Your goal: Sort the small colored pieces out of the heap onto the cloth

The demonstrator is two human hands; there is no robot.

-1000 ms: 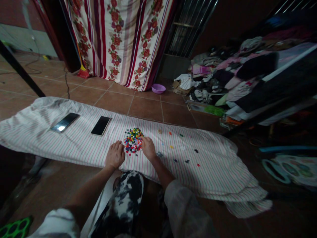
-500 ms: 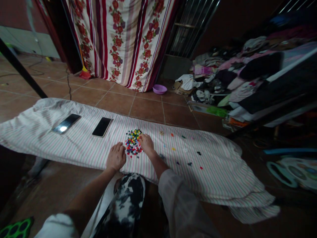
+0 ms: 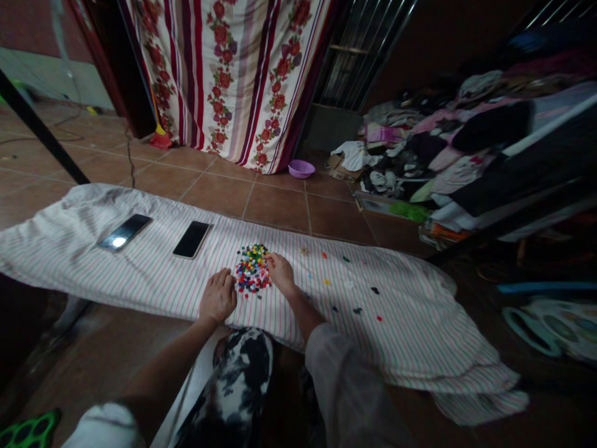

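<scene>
A pile of small multicoloured pieces [image 3: 252, 270] lies on a striped cloth [image 3: 153, 280]. My left hand [image 3: 218, 295] rests flat on the cloth at the pile's left edge, holding nothing. At the pile's right edge is my right hand [image 3: 280, 272], thumb and fingertips pinched together; whatever is between them is too small to make out. Small separate groups of pieces are spread to the right, among them yellow ones [image 3: 327, 282], black ones [image 3: 375, 290], a red one [image 3: 379, 318] and beige ones [image 3: 305, 251].
Two phones, one [image 3: 125, 233] at the far left and one [image 3: 191, 239] nearer the pile, lie on the cloth. Beyond are a floral curtain [image 3: 224, 81], a purple basin [image 3: 301, 168] and heaped clothes [image 3: 420, 134]. My knee [image 3: 242, 367] is below the cloth's front edge.
My right hand has shifted slightly to the right, towards the pile's edge, with its fingers still pinched. My left hand has barely moved.
</scene>
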